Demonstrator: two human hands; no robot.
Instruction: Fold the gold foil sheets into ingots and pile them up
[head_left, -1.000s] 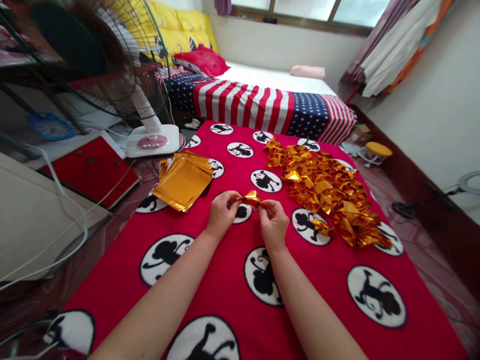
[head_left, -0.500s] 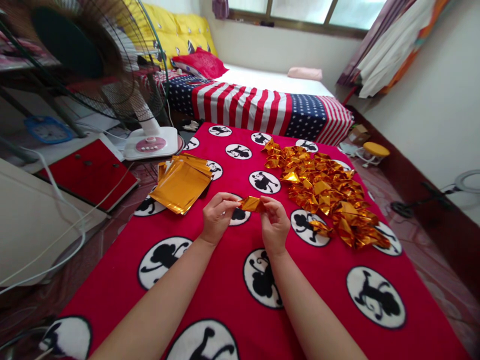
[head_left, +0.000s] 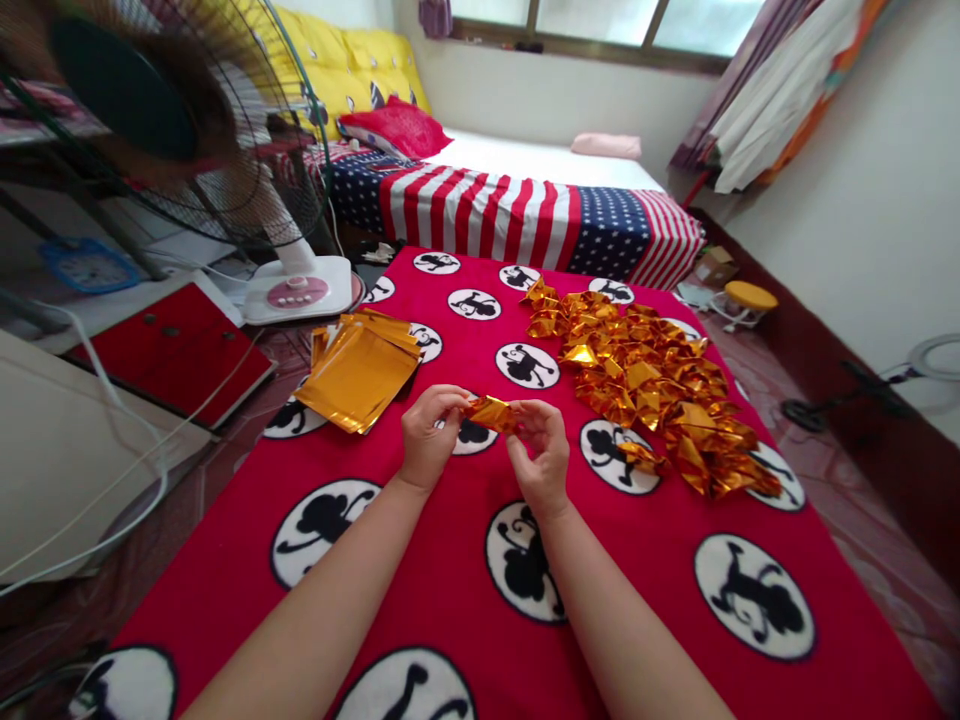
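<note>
Between my two hands is a small folded piece of gold foil paper (head_left: 491,413), held above the red cloth. My left hand (head_left: 431,437) pinches its left end between thumb and fingers. At the right end, my right hand (head_left: 541,452) grips it with fingertips, the thumb lower and a little apart. To the left lies a stack of flat gold foil sheets (head_left: 361,372). On the right a heap of folded gold foil pieces (head_left: 641,370) spreads over the cloth, with one small piece (head_left: 643,458) at its near edge.
A red cloth with monkey circles (head_left: 630,590) covers the surface under my hands. A fan (head_left: 296,285) with blurred blades stands at the left. Behind is a bed with a striped, starred cover (head_left: 487,215). A yellow stool (head_left: 750,296) stands at the right.
The foil piece and both hands have shifted slightly left. My right thumb has dropped away from the foil's lower edge, and the piece looks more crumpled or turned.
</note>
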